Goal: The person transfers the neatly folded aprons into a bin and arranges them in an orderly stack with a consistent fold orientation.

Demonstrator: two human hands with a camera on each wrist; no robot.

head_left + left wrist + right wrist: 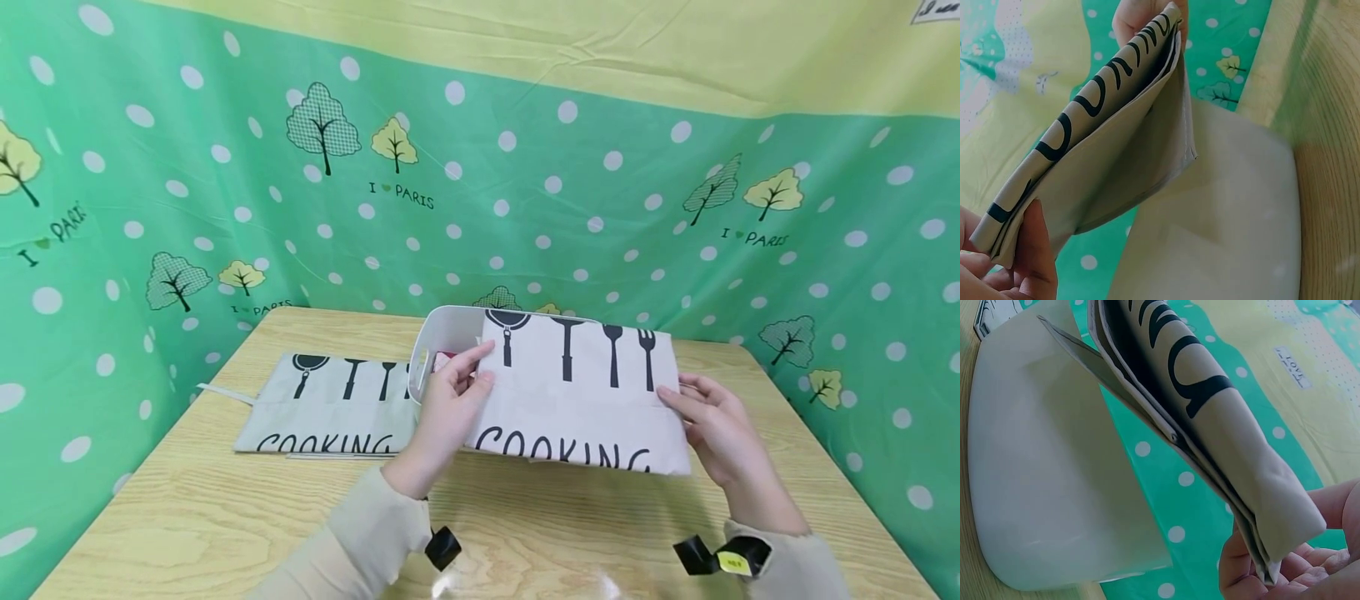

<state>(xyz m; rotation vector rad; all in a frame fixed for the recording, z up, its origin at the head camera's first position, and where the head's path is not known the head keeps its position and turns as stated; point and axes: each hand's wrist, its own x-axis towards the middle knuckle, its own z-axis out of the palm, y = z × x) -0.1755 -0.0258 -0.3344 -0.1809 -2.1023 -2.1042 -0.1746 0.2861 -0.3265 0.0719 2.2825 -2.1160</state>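
Observation:
A folded white apron, printed with dark utensils and the word COOKING, is held up above the table between both hands. My left hand pinches its left edge, and my right hand grips the right edge. In the wrist views its folded layers spread apart along the lower side. Behind it stands a white bin, largely hidden by the cloth; a red and white item shows inside. A second folded apron with the same print lies flat on the left, a strap sticking out.
The light wood table meets a green dotted curtain at the back and both sides. The bin stands near the table's back edge, right beside the lying apron.

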